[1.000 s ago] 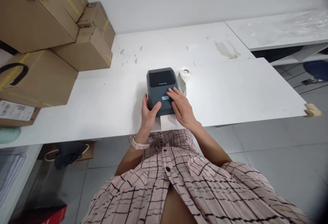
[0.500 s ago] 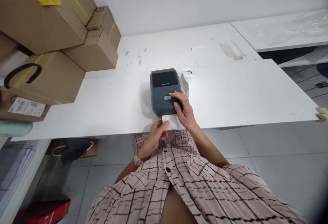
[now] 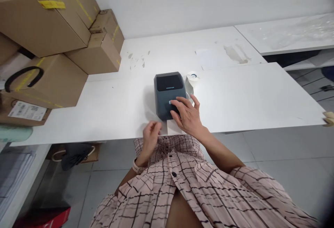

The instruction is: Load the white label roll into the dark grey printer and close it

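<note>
— Where is the printer sitting?
— The dark label printer (image 3: 168, 90) is sitting near the front edge of the white surface (image 3: 247, 96), about midway along it. A white label (image 3: 170, 129) is sticking out of its front, toward the person.
— What is the right hand doing?
— The right hand (image 3: 188, 116) is resting on the printer's front right corner. Its fingers (image 3: 180, 100) are lying spread on the lid and gripping nothing.
— And the left one?
— The left hand (image 3: 150, 137) is hovering over the front edge of the surface, just left of the label and clear of the printer. It is showing up blurred, so I cannot tell whether its fingers are closing on anything.
— What is lying around them?
— A white label roll (image 3: 192, 78) is standing just beside the printer's back right corner. Cardboard boxes (image 3: 52, 47) are sitting stacked at the left end of the surface, well apart from the printer
</note>
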The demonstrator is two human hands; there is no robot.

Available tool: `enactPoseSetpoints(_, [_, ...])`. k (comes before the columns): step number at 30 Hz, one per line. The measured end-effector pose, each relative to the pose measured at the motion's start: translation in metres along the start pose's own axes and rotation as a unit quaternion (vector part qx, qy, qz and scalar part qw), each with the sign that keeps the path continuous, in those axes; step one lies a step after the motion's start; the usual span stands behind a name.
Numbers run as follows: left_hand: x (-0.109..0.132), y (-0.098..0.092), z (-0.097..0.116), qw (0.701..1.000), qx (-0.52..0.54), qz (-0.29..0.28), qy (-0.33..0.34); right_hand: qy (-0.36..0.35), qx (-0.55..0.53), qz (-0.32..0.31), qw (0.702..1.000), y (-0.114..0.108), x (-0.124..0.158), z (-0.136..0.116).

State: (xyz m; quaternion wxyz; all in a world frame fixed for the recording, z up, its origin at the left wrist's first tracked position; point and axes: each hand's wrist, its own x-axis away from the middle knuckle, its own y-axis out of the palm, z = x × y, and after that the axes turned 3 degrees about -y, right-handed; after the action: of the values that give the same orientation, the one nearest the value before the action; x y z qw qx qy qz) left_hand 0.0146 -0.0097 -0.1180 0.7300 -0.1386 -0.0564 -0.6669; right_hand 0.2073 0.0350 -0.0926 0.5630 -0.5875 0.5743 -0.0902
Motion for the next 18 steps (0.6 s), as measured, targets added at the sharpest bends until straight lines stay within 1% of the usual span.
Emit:
enactPoseSetpoints(1, [-0.004, -0.002, 0.002, 0.998, -0.003, 0.049, 0.038, -0.010, 0.005, -0.008, 1.000, -0.001, -0.002, -0.001])
enactPoseSetpoints(2, [-0.009, -0.003, 0.005, 0.994, -0.004, 0.079, 0.073, -0.017, 0.004, -0.012, 1.000, -0.002, -0.003, -0.002])
enactPoseSetpoints(3, [-0.014, -0.002, 0.009, 0.991, -0.003, 0.088, 0.101, -0.021, -0.003, -0.008, 1.000, -0.002, -0.003, -0.002])
enactPoseSetpoints(5, [-0.023, 0.002, 0.016, 0.990, 0.006, 0.057, 0.129, 0.000, -0.034, 0.023, 0.999, -0.004, 0.001, 0.000])
enactPoseSetpoints(8, [-0.029, 0.011, 0.027, 0.991, 0.039, 0.002, 0.128, 0.094, -0.087, 0.092, 0.987, -0.007, 0.015, 0.008])
enactPoseSetpoints(10, [-0.031, 0.014, 0.036, 0.989, 0.055, -0.006, 0.136, 0.144, -0.128, 0.100, 0.976, -0.009, 0.022, 0.014])
enactPoseSetpoints(11, [-0.032, 0.014, 0.042, 0.987, 0.059, -0.003, 0.147, 0.153, -0.152, 0.093, 0.972, -0.011, 0.021, 0.017])
enactPoseSetpoints(12, [-0.035, 0.014, 0.049, 0.985, 0.063, -0.001, 0.160, 0.153, -0.177, 0.088, 0.968, -0.013, 0.018, 0.021])
enactPoseSetpoints(14, [-0.046, 0.011, 0.065, 0.978, 0.073, 0.000, 0.197, 0.136, -0.215, 0.093, 0.963, -0.018, 0.004, 0.029])
enactPoseSetpoints(16, [-0.066, 0.008, 0.080, 0.968, 0.080, -0.009, 0.236, 0.111, -0.224, 0.105, 0.963, -0.023, -0.021, 0.038])
enactPoseSetpoints(18, [-0.090, 0.007, 0.087, 0.964, 0.072, -0.009, 0.257, 0.084, -0.206, 0.113, 0.968, -0.027, -0.050, 0.048])
